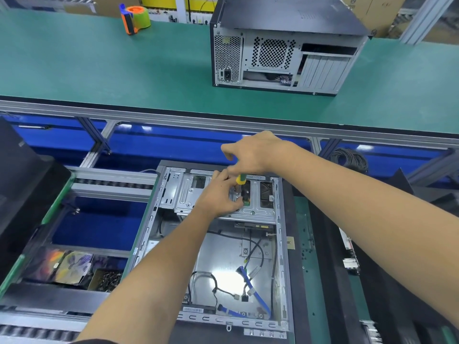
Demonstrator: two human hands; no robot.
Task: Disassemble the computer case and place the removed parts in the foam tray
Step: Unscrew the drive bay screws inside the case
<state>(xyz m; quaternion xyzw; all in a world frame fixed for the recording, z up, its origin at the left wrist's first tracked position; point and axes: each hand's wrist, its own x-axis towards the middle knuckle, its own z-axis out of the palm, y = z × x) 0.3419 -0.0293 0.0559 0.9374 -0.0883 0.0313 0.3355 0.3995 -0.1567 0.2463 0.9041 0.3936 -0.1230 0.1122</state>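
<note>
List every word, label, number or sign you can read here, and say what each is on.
No text can be read.
Barcode sticker on the open computer case: print too small.
Yellow tag beside that case: mark blurred.
Cardboard boxes at the back: printing blurred.
Closed computer case on the green bench: no legible markings.

Your computer case lay flat on its side with the panel off, a bare grey metal shell. Its silver drive cage sat at the far end, still mounted. Loose black cables and a blue cable trailed across the shiny floor inside.
</note>
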